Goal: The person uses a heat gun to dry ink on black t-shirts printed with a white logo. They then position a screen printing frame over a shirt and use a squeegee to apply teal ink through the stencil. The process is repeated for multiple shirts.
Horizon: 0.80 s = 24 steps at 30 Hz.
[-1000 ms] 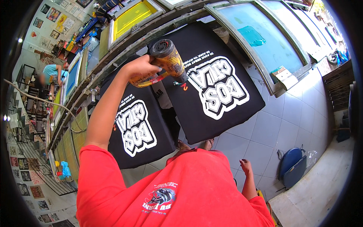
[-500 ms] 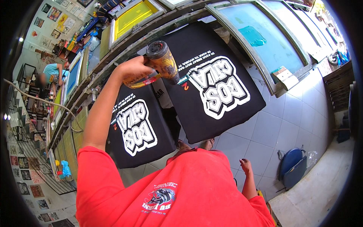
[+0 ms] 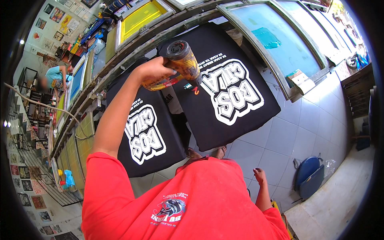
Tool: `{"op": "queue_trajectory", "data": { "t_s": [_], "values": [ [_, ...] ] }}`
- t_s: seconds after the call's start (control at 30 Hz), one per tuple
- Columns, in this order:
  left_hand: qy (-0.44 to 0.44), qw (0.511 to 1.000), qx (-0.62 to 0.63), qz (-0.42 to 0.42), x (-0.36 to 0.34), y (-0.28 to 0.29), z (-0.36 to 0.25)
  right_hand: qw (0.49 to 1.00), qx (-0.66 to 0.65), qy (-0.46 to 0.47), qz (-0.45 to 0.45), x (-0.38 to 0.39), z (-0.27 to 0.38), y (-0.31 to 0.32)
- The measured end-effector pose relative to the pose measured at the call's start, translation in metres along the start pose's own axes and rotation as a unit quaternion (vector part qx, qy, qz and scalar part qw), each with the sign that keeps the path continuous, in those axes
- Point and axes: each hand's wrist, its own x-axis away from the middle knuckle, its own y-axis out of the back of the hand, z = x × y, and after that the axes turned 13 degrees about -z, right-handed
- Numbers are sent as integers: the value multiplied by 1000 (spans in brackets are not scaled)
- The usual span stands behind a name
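Note:
My left hand grips the handle of a yellow and black heat gun. Its dark nozzle tilts down over the right one of two boards covered in black fabric, close to a small red and teal mark. Big white lettering covers much of the right black fabric. A similar white print shows on the left black fabric, partly hidden by my left forearm. My right hand hangs low at my side, its fingers loosely curled, with nothing visible in them.
Framed printing screens stand along the far side, one yellow and one pale blue. A rail runs behind the boards. Dark blue folded chairs are at right on the tiled floor. Another person works at far left.
My left hand and the heat gun have shifted right, taking the nozzle farther across the right fabric. My right hand stays about where it was.

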Motion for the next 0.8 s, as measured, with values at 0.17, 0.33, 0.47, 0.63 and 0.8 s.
{"op": "queue_trajectory", "data": {
  "t_s": [0.17,0.33,0.47,0.63,0.8],
  "values": [
    [2,999,42,-5,-2,3,9,1000,7,14,-17,3,-8,-1],
    [23,999,-41,-12,3,12,6,999,-28,9,-22,5,-12,-4],
    [24,998,-63,-16,11,22,2,1000,-30,2,-9,6,-7,-1],
    [11,999,-44,1,10,18,-2,1000,-16,19,-18,3,-9,-2],
    [16,1000,-8,-24,-9,5,6,1000,-12,15,-10,4,-6,2]
  ]
}}
